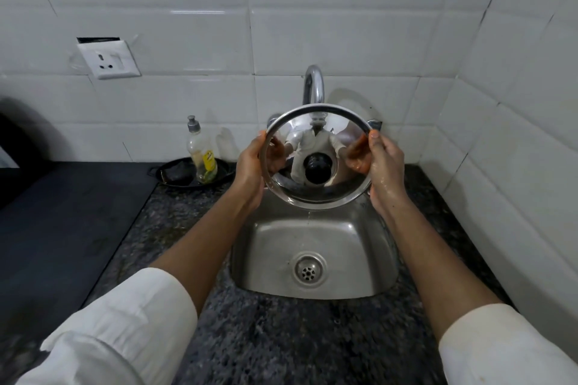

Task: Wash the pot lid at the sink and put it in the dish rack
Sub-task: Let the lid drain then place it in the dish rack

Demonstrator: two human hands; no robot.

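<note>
A round, shiny steel pot lid (316,187) with a black knob at its centre is held upright above the back of the steel sink (344,259), its top face toward me. My left hand (248,172) grips its left rim and my right hand (383,169), wet, grips its right rim. A thin drip of water falls from the lid's lower edge into the basin. The chrome tap (314,84) curves up just behind the lid; its spout is hidden by the lid. No dish rack is in view.
A dish soap bottle (201,153) stands in a black tray (175,169) with a dark scrubber, left of the sink. A dark stove surface (62,216) lies at the left. White tiled walls close in behind and at the right; a wall socket (108,59) sits upper left.
</note>
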